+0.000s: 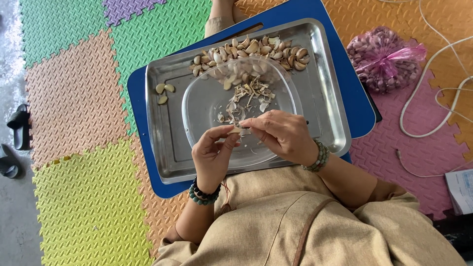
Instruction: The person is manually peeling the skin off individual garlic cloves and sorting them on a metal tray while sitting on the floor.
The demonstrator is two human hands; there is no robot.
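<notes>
Overhead, both hands pinch one small pale garlic clove (pixel 235 130) above a clear plastic bowl (pixel 197 106): left hand (pixel 213 155) fingertips and right hand (pixel 283 134) fingertips clamp it. Unpeeled cloves (pixel 256 49) heap on the steel tray (pixel 325 88).

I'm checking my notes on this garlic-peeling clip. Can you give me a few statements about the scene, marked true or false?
1. Both hands, left hand and right hand, pinch one garlic clove over the clear bowl. True.
2. The bowl holds a heap of whole cloves. False: it holds mostly papery peels.
3. Three peeled cloves lie apart on the metal tray. True.
4. The mesh bag of garlic sits on the tray. False: it lies on the foam mat beside it.
</notes>
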